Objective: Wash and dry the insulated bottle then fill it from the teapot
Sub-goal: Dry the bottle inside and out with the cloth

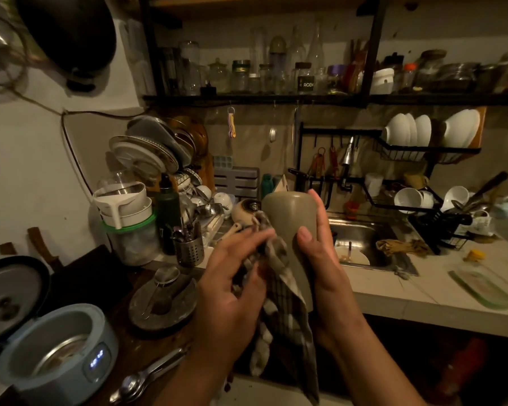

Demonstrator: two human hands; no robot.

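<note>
Clasping the insulated bottle [291,218], the right grip [320,259] holds it upright before the sink [361,227], above the counter [399,297] edge. The left grip [235,276] clutches a checked cloth [285,312] against its left side; a cutlery holder [188,252] and strainer [166,275] sit nearby, left.

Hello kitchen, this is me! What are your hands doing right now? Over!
Right hand grips the grey-green insulated bottle. Left hand holds a brown checked cloth against its side. Nothing in the way of the hands.
</note>
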